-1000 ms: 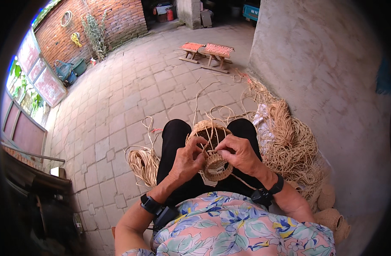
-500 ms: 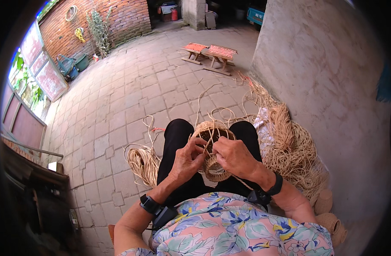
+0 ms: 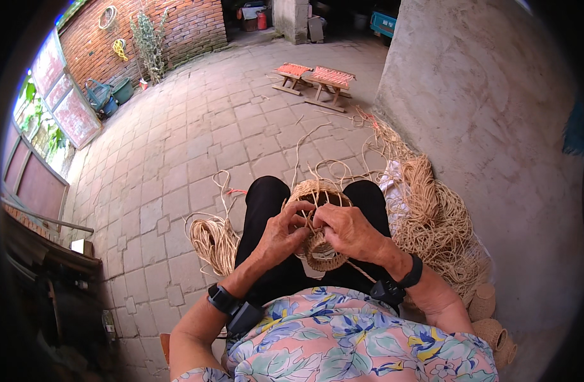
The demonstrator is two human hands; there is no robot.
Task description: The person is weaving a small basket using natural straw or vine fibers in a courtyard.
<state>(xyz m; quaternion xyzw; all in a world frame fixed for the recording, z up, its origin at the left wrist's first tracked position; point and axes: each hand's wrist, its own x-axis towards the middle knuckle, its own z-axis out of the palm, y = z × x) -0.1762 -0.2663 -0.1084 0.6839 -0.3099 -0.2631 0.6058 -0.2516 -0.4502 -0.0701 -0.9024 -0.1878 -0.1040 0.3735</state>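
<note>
Between my black-clad knees rests a round basket point(image 3: 315, 187) woven from tan straw cord, with loose strands crossing its opening. A smaller woven ring-shaped part point(image 3: 324, 262) joins its near side. My left hand point(image 3: 284, 228) is at the left of the weaving, its fingers bent and pinching the cord strands. From the right, my right hand point(image 3: 350, 233) pinches cord with thumb and forefinger, close to the left fingertips. Both hands partly hide the woven middle and the exact strands they hold. One cord runs out below my right hand toward my lap.
A coil of cord point(image 3: 213, 245) lies on the paving left of my knees. At right, a large heap of cord point(image 3: 432, 216) sits against the grey wall point(image 3: 489, 108). Small woven pieces point(image 3: 489, 331) lie near my right elbow. Two low folding stools point(image 3: 330, 77) stand ahead.
Both hands stay at the same spot on the basket. My right fingers have shifted slightly left, and the left fingers have moved a little over the strands.
</note>
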